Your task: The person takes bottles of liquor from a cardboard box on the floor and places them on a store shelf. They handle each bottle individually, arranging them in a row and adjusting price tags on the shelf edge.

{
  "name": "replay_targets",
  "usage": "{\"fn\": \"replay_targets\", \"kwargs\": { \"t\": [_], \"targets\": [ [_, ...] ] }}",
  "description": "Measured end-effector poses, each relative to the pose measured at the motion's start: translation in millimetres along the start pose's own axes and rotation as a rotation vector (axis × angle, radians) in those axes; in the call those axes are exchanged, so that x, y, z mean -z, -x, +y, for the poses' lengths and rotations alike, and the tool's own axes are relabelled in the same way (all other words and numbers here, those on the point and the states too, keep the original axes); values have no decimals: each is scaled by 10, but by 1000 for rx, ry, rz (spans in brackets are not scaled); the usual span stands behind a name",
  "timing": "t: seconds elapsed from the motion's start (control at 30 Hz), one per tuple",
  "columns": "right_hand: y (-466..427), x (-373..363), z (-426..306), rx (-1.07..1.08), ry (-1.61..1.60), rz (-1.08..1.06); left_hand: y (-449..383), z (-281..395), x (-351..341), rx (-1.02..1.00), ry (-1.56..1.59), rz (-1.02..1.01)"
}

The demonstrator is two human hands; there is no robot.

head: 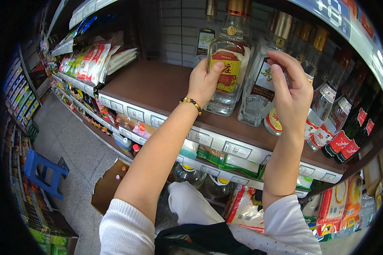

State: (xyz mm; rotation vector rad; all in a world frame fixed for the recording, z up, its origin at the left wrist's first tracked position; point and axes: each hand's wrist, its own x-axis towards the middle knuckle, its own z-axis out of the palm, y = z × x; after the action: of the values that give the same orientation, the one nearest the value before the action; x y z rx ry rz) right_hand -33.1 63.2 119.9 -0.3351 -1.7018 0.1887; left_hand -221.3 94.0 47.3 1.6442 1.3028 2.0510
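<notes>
My left hand (pixel 206 81), with a beaded bracelet at its wrist, grips the left side of a clear glass liquor bottle (pixel 231 60) with a red and yellow label and a gold cap. This bottle stands near the front edge of the brown shelf (pixel 153 83). Just right of it is a square clear bottle (pixel 253 92) with a white and dark label and a metallic cap. My right hand (pixel 289 83) is raised in front of that bottle, fingers curved and apart, holding nothing. A similar bottle (pixel 206 41) stands behind my left hand.
Further right stand clear bottles with red and white labels (pixel 322 130) and dark green bottles (pixel 341 146). Price tags line the shelf edge (pixel 198 137). White and red packets (pixel 92 60) lie at left. On the floor are an open cardboard box (pixel 105 188) and a blue plastic stool (pixel 44 172).
</notes>
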Motion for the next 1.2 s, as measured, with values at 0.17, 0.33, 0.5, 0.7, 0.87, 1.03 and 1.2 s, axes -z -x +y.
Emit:
{"fn": "replay_targets", "kwargs": {
  "t": [0.17,0.33,0.5,0.7,0.87,1.03,1.2],
  "targets": [
    [-4,-18,45,2,-7,-2,-66,-64,19,24,-42,-4],
    [1,9,31,-2,-30,-5,-65,-52,16,0,-11,-30],
    [14,20,27,8,-2,-54,15,24,60,20,78,-101],
    [24,24,52,-13,34,-121,62,115,73,22,129,-115],
    [22,5,47,5,44,-128,44,32,32,0,33,-49],
    [30,9,50,-3,56,-128,56,42,25,-2,19,-48],
    [36,10,50,-1,58,-131,49,46,35,-15,-17,-44]
  ]
}}
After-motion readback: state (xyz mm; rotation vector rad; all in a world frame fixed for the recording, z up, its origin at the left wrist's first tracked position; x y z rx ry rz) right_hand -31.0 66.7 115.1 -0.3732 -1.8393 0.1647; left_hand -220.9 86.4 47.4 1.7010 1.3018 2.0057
